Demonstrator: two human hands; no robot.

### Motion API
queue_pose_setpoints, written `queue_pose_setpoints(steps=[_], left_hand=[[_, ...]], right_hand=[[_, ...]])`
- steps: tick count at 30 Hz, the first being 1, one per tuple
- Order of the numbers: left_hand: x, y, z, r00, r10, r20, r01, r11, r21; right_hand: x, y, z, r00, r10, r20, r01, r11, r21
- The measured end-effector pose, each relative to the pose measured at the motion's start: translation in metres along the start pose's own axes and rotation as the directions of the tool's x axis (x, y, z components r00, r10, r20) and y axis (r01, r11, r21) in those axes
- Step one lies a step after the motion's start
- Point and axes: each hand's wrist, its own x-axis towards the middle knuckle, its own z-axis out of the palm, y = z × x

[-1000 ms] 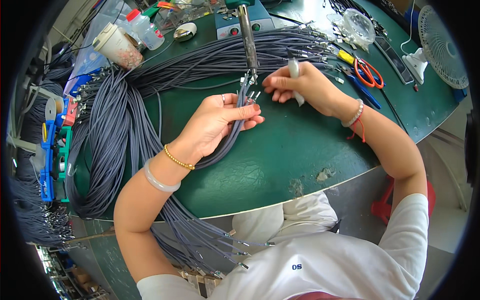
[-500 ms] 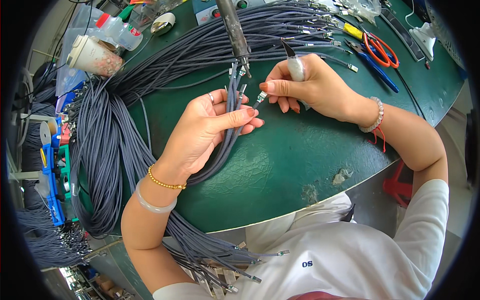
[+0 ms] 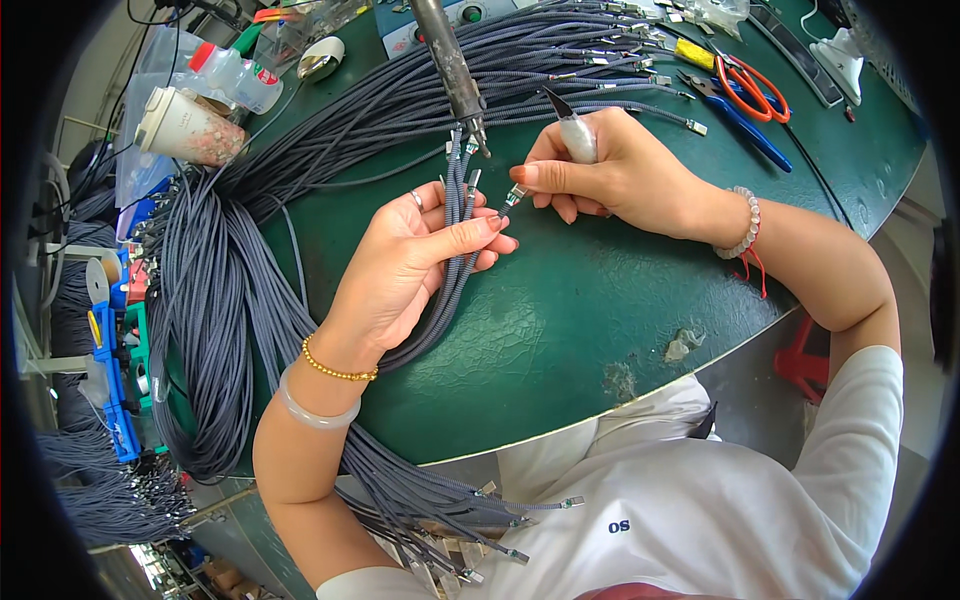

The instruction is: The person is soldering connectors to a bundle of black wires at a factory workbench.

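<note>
My left hand (image 3: 425, 250) is closed around a small bunch of grey braided cables (image 3: 462, 205), their metal connector ends pointing up and away from me. One cable leans out to the right, and its small metal connector (image 3: 515, 195) is pinched between the thumb and fingers of my right hand (image 3: 610, 170). Tucked in that same right hand is a tool with a white wrapped handle (image 3: 577, 138) and a black pointed tip; its exact kind does not show. Just beyond the bunch, the metal nozzle (image 3: 470, 115) of a rod-shaped tool reaches down close to the connectors.
A thick bundle of grey cables (image 3: 215, 330) covers the table's left and far side. Blue-handled pliers (image 3: 750, 135), orange-handled scissors (image 3: 750, 90) and a phone (image 3: 795, 55) lie at the far right. A cup (image 3: 185, 128) and a bottle (image 3: 235, 78) stand at the far left.
The view has shifted slightly. The black tip of the tool in my right hand leans a little further left. Both hands keep their hold on the cables and connector.
</note>
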Motion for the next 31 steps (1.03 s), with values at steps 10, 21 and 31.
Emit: queue_pose_setpoints(steps=[10, 21, 31], left_hand=[[-0.002, 0.001, -0.001, 1.0, 0.001, 0.017, 0.0, 1.0, -0.025], [-0.003, -0.001, -0.003, 1.0, -0.006, 0.019, 0.006, 0.999, -0.032], [-0.002, -0.004, -0.007, 1.0, 0.018, 0.019, -0.018, 1.0, -0.003]], right_hand=[[0.002, 0.005, 0.003, 0.999, -0.04, -0.015, 0.04, 0.999, -0.027], [0.002, 0.001, 0.005, 1.0, 0.011, -0.007, -0.011, 1.0, -0.01], [0.002, 0.014, 0.004, 0.999, -0.053, -0.008, 0.053, 0.999, -0.008]])
